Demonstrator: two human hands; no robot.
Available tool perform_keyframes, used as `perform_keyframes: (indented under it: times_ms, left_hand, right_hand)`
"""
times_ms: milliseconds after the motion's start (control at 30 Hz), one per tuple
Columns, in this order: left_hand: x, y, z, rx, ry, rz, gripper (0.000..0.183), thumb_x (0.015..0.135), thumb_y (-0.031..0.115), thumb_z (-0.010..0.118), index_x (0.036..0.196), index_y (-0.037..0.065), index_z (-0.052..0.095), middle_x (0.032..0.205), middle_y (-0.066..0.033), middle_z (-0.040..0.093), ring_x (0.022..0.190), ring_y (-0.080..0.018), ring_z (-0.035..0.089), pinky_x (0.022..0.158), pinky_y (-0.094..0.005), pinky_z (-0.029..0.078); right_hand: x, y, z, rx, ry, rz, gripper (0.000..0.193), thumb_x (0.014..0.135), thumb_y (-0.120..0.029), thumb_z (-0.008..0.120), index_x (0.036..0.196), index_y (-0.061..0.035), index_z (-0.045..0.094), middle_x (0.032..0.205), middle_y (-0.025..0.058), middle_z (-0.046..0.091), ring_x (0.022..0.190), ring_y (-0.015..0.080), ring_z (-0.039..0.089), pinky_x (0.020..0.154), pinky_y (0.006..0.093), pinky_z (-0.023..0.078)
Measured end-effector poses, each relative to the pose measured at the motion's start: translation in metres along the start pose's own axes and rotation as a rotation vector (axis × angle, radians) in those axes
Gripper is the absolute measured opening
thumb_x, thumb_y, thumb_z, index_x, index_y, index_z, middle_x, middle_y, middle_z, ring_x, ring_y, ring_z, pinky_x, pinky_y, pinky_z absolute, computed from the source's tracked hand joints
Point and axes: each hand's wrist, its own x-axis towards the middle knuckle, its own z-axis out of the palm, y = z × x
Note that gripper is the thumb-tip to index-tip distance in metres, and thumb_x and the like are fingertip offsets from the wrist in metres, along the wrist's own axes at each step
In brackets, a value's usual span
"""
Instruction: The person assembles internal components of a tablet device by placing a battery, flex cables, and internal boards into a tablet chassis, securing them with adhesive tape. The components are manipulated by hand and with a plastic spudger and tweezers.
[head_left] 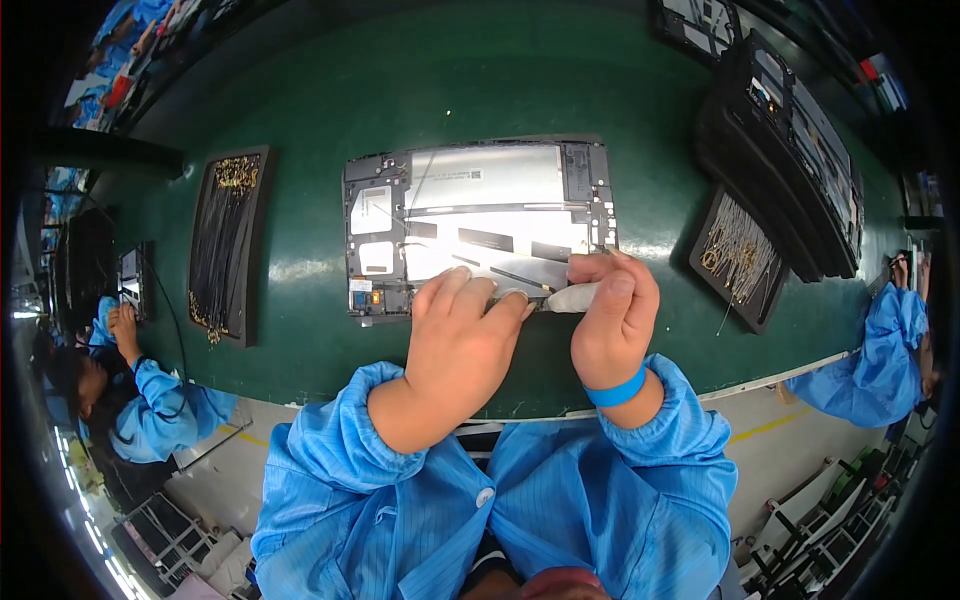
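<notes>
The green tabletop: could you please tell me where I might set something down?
The widest nearly bare patch of tabletop lies beyond the opened device; smaller gaps flank the device, toward the left tray and right tray. Crowded: the device's near edge, where the left hand and right hand are, and around the black stack.

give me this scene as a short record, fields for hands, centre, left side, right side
centre: opened flat device on green table
left hand: at device's near edge
right hand: near device's right corner, whitish item at fingers, kind unclear
left side: long tray, black gold-ended cables
right side: second tray, pale cables; dark stack
</notes>
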Motion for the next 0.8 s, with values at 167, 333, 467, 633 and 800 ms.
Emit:
perform_keyframes:
  times_ms: [167,333,467,633,800]
  left_hand:
    - [0.0008,-0.0003,0.0001,0.006,0.0,0.003,0.012,0.065,0.014,0.061,0.077,0.009,0.06,0.077,-0.0055,0.05,0.083,-0.0235,0.047,0.08,-0.0362,0.034]
    - [0.0008,0.0004,-0.0001,0.016,-0.003,-0.003,0.013,0.065,0.014,0.061,0.077,0.009,0.06,0.077,-0.0058,0.05,0.083,-0.0234,0.047,0.08,-0.0362,0.034]
    - [0.0009,-0.0001,0.0006,0.0,-0.005,-0.008,0.012,0.065,0.014,0.061,0.076,0.009,0.06,0.077,-0.0058,0.05,0.082,-0.0235,0.047,0.079,-0.0363,0.034]
    - [0.0016,-0.001,0.0016,-0.005,0.005,-0.001,0.012,0.064,0.014,0.062,0.074,0.009,0.059,0.076,-0.0054,0.05,0.081,-0.0234,0.048,0.078,-0.0362,0.034]
    - [0.0014,-0.0041,0.005,-0.012,0.019,0.011,0.011,0.063,0.014,0.062,0.073,0.009,0.059,0.076,-0.0055,0.051,0.081,-0.0232,0.048,0.078,-0.0363,0.034]
  right_hand:
    - [0.0003,-0.0008,0.0002,0.008,-0.014,0.011,0.022,0.087,-0.016,0.04,0.102,-0.0004,0.039,0.086,0.0127,0.058,0.075,0.0165,0.055,0.069,0.0277,0.044]
    - [0.0004,-0.0012,-0.0007,-0.027,-0.05,-0.031,0.022,0.086,-0.015,0.042,0.103,-0.0006,0.039,0.085,0.0126,0.058,0.074,0.0163,0.055,0.066,0.0272,0.044]
    - [-0.0004,0.0024,-0.0001,0.011,-0.058,-0.037,0.022,0.085,-0.013,0.044,0.103,-0.0008,0.038,0.084,0.0126,0.058,0.072,0.0163,0.056,0.063,0.0264,0.044]
    - [0.0007,0.0032,-0.0002,-0.004,-0.048,-0.065,0.022,0.085,-0.012,0.045,0.102,-0.0012,0.039,0.083,0.0127,0.058,0.071,0.0163,0.056,0.062,0.0261,0.044]
    - [0.001,0.0013,-0.0007,-0.039,-0.057,-0.063,0.021,0.084,-0.012,0.046,0.101,-0.0011,0.04,0.081,0.0123,0.059,0.069,0.0168,0.056,0.061,0.0268,0.045]
